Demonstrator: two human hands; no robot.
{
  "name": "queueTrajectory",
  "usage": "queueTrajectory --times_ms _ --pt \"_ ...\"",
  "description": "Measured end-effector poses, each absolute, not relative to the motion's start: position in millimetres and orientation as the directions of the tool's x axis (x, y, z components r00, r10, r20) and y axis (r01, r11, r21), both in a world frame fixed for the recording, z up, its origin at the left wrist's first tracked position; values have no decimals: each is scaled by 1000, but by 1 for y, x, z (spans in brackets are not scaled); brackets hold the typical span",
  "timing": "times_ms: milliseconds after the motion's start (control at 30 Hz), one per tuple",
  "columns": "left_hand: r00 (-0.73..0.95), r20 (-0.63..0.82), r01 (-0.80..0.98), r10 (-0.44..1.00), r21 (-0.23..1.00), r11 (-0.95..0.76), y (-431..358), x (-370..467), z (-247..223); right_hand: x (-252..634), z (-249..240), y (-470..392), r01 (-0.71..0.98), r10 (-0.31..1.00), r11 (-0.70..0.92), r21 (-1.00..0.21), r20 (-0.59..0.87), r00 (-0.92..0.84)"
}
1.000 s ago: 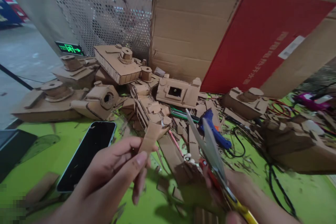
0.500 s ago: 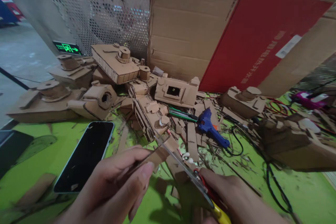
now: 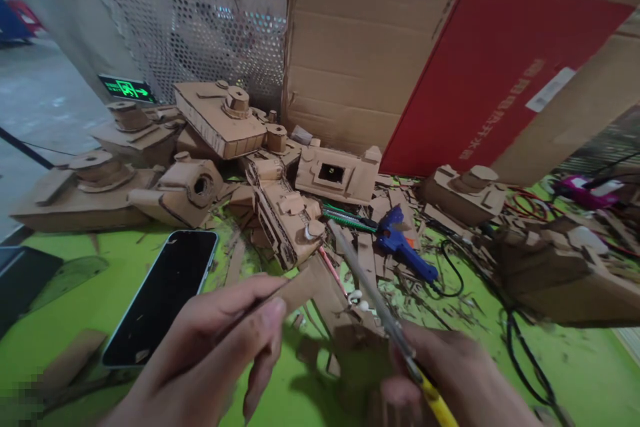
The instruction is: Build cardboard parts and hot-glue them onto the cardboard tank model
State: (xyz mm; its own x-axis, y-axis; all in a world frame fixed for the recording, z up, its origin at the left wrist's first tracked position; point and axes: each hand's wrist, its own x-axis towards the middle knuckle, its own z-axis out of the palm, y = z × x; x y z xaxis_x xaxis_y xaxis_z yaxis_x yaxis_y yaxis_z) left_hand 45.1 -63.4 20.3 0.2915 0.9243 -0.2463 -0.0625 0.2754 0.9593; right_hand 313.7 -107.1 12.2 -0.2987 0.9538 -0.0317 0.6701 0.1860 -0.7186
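In the head view, the left hand (image 3: 220, 340) has a narrow grip: the thumb presses a cardboard strip (image 3: 303, 285) against the fingers, above the table (image 3: 590, 373). It takes only the near end, probably so that the far end is free for the blades. The right hand (image 3: 440, 360) has its grip around the handle of the scissors (image 3: 367, 285), whose tips point away, beside the strip and apart from it; whether the blades are parted, I cannot tell. The smartphone (image 3: 163, 293) lies flat at the left, while the blue glue gun (image 3: 405, 250) rests among scraps behind the scissors, perhaps for easy reach.
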Motion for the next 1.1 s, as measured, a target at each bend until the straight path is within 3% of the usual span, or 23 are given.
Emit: queueTrajectory --times_ms 167,333,600,767,967,1100 --pt "347 -376 -184 859 871 456 -46 47 24 327 0 -104 653 952 279 -704 115 -282" --pt "358 -442 -237 822 809 538 -38 50 21 332 -8 -105 617 945 263 -741 71 -318" --pt "172 -428 -57 888 895 442 -39 47 12 331 -7 -105 571 951 182 -800 -4 -308" --pt "209 -494 -57 844 855 515 -38 48 11 331 -10 -106 541 955 162 -825 -7 -297" --pt "275 -386 -130 880 892 432 -38 51 13 329 -10 -105 525 958 141 -839 -19 -287" --pt "324 -475 -120 818 837 533 -39 50 16 329 -10 -105 529 956 133 -838 -32 -291"
